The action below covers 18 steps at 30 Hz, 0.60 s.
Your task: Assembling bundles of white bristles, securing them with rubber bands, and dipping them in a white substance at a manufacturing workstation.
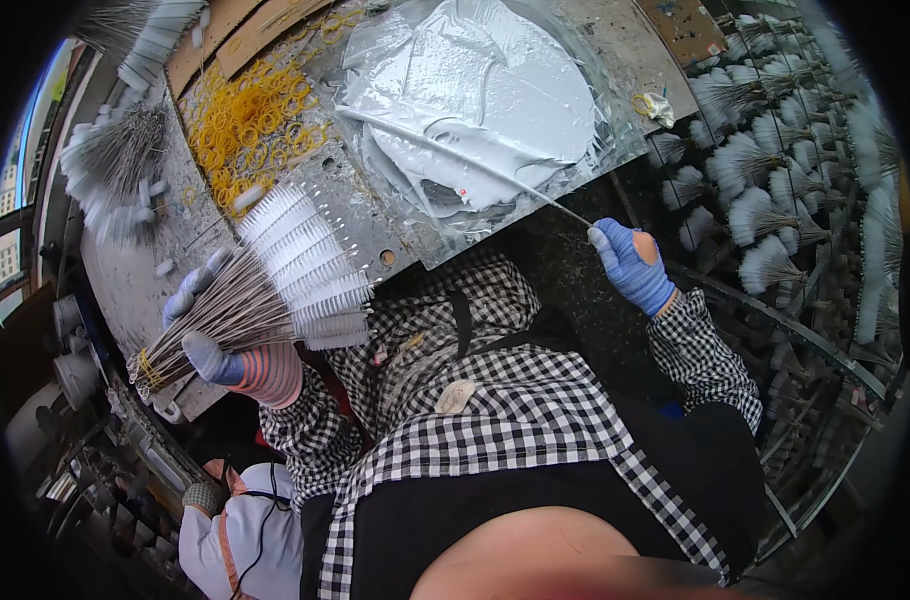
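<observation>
My left hand (243,368), in a striped knitted glove, is wrapped round the wire stems of a brush bundle (310,265). White bristle heads fan out toward the upper right, and yellow rubber bands (143,370) bind the looped stem ends. In a blue glove with a bare patch on its back, my right hand (632,268) grips the near end of a long thin rod (535,193). The rod reaches left across thick white paste (475,70), its far part coated in it. A clear sheet (620,145) carries the paste on the worktable.
A heap of yellow rubber bands (240,115) lies left of the paste. More brush bundles (120,170) rest at the table's left side. Racks of brush bundles (775,205) fill the right. Another person in white (240,530) is at the lower left.
</observation>
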Available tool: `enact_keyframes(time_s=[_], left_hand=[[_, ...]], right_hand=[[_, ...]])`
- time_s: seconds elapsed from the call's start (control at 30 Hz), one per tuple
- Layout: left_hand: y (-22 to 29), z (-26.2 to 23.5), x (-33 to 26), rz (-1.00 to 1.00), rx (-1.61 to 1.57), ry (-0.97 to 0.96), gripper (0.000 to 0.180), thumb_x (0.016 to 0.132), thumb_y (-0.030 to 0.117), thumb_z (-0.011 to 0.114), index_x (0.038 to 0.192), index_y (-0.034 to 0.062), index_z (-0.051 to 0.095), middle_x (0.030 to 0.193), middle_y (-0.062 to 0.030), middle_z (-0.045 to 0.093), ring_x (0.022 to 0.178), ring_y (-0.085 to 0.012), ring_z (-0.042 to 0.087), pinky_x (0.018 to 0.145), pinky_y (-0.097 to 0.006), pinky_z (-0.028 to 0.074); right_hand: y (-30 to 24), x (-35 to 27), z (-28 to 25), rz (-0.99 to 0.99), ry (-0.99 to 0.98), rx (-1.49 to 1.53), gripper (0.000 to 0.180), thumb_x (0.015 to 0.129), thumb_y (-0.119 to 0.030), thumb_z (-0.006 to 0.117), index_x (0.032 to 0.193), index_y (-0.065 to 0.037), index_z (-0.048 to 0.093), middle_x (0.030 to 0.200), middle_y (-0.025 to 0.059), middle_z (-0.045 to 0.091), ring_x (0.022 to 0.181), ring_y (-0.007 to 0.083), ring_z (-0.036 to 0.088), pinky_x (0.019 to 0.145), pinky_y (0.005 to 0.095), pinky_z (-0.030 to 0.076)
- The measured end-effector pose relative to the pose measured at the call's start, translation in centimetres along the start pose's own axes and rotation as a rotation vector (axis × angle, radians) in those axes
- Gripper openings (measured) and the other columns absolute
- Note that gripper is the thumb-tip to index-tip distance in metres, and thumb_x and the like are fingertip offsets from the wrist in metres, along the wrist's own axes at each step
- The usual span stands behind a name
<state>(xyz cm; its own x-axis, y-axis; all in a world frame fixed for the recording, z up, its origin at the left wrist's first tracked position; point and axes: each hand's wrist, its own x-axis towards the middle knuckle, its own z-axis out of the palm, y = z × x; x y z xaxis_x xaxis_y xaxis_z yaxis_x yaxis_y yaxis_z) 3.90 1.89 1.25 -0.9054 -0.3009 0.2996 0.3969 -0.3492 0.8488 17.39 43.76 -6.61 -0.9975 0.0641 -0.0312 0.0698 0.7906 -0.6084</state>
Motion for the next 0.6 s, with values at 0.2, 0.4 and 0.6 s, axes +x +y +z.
enact_keyframes(time_s=[0.2, 0.4, 0.6], left_hand=[[0.1, -0.1, 0.0, -0.014, 0.005, 0.002, 0.047, 0.100, 0.048, 0.060, 0.125, 0.0085, 0.056, 0.123, -0.0144, 0.063, 0.119, -0.0351, 0.064, 0.105, -0.054, 0.054], [0.0, -0.6, 0.3, 0.026, 0.010, -0.018, 0.042, 0.099, 0.043, 0.061, 0.124, 0.0086, 0.057, 0.122, -0.0146, 0.064, 0.120, -0.0367, 0.064, 0.106, -0.055, 0.053], [0.5, -0.7, 0.5, 0.076, 0.054, -0.095, 0.036, 0.099, 0.035, 0.056, 0.123, 0.0098, 0.064, 0.119, -0.0150, 0.069, 0.122, -0.0365, 0.063, 0.110, -0.055, 0.048]], right_hand=[[-1.1, -1.1, 2.1, 0.068, 0.047, 0.092, 0.021, 0.104, -0.023, 0.059, 0.096, -0.005, 0.065, 0.071, 0.0177, 0.063, 0.064, 0.0386, 0.065, 0.056, 0.0412, 0.049], [-0.3, -1.8, 1.6, 0.216, 0.054, 0.173, 0.023, 0.105, -0.023, 0.058, 0.099, -0.003, 0.068, 0.076, 0.0149, 0.067, 0.067, 0.0317, 0.068, 0.063, 0.0369, 0.052], [1.7, -1.5, 0.4, 0.307, 0.156, 0.179, 0.026, 0.106, -0.022, 0.057, 0.098, -0.001, 0.069, 0.083, 0.0106, 0.073, 0.075, 0.0215, 0.071, 0.070, 0.0328, 0.053]])
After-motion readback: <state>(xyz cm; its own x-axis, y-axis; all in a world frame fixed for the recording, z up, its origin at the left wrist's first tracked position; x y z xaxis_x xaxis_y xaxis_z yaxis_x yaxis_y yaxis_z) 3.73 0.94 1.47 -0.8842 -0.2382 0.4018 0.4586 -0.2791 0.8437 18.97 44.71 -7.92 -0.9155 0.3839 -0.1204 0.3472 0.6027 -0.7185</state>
